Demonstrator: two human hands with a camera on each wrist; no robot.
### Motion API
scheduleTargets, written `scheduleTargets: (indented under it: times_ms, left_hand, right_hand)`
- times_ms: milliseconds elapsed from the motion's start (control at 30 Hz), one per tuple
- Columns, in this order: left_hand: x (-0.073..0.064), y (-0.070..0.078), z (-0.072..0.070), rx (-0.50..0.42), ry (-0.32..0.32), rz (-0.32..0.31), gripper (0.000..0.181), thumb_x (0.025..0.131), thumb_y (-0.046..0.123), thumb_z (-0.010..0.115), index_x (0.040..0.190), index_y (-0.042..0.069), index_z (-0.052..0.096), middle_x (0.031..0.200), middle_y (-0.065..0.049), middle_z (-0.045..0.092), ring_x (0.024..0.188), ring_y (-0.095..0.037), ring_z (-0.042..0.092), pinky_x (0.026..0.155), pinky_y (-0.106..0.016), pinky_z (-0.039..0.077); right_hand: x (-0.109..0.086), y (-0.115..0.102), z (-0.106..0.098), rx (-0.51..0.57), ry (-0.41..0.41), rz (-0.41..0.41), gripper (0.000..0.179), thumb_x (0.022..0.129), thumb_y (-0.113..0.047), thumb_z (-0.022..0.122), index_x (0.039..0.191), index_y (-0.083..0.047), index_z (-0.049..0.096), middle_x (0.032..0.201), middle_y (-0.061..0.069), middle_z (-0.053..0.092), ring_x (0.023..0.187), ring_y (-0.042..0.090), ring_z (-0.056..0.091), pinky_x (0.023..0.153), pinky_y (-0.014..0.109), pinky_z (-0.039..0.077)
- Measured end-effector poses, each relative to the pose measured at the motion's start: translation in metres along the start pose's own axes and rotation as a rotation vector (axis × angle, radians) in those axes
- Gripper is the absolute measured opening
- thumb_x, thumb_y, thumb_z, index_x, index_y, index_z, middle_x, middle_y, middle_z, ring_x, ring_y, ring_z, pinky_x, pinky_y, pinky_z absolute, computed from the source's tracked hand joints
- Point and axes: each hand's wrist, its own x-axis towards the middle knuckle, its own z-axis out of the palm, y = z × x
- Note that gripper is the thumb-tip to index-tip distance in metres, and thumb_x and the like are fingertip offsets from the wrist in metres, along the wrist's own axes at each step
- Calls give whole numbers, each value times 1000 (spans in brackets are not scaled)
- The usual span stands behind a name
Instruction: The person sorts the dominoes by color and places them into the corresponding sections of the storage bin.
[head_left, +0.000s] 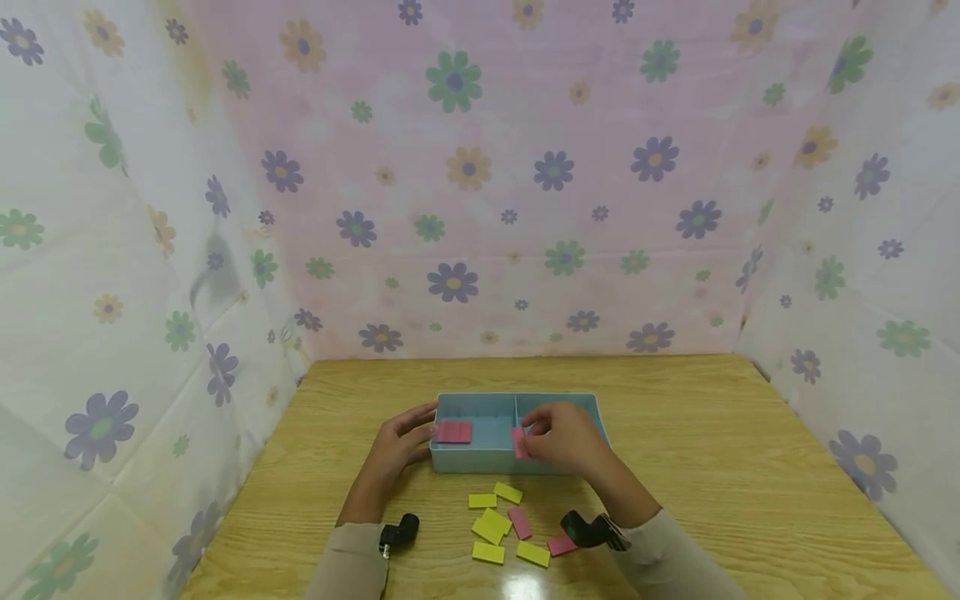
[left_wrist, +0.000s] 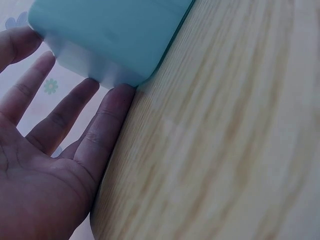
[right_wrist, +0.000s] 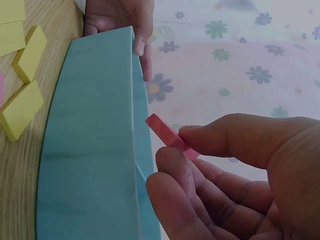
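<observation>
Seen from the head, a person's left hand (head_left: 401, 440) lies with fingers fairly straight against the near-left end of a blue box (head_left: 471, 462), and the right hand (head_left: 568, 439) pinches a pink block (head_left: 519, 445) by the divider (head_left: 515, 410). More pink pieces (head_left: 454, 432) sit in a row inside the left compartment. On the surface (head_left: 660, 408) in front lie yellow pieces (head_left: 489, 553) and two loose pink ones (head_left: 519, 522); the black wrist device (head_left: 585, 529) on the right arm overlaps one of those, and I can't tell whether they touch. A low forearm could, I'd say, sweep that piece aside.

The left wrist's view shows the fingers spread, their tips on the box's end wall. That is a light brace rather than a grip; if the other hand knocked the divider, I suspect the box could slide or turn.

By the right wrist's view, the held block is tilted between thumb and fingertips, apart from the near wall. Little of it is covered, so a slack pinch or a bump on the divider could twist it loose, and it might drop into either compartment.
</observation>
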Motion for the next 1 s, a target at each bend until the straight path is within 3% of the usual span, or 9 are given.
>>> scheduleTargets:
  times_ms: [367,667,1000]
  left_hand:
    - [-1,2,0,-11,8,-4,46,103,19,66,148,18,59,152,-11,56,133,-34,60,97,-44,60]
    - [-1,0,0,-14,0,-3,46,103,18,66,148,17,58,152,-13,55,133,-35,60,97,-45,59]
    - [-1,3,1,9,5,1,47,103,20,66,149,16,57,152,-12,55,133,-33,61,97,-44,60]
  right_hand:
    - [13,-12,3,54,-22,19,25,90,-16,75,115,-10,76,85,-1,73,70,18,68,63,34,56]
    - [27,-14,5,140,-27,52,25,91,-18,77,115,-8,75,90,4,74,82,30,75,73,45,64]
    - [44,-17,5,224,-31,81,24,90,-15,77,111,-4,74,91,8,75,78,23,74,71,41,65]
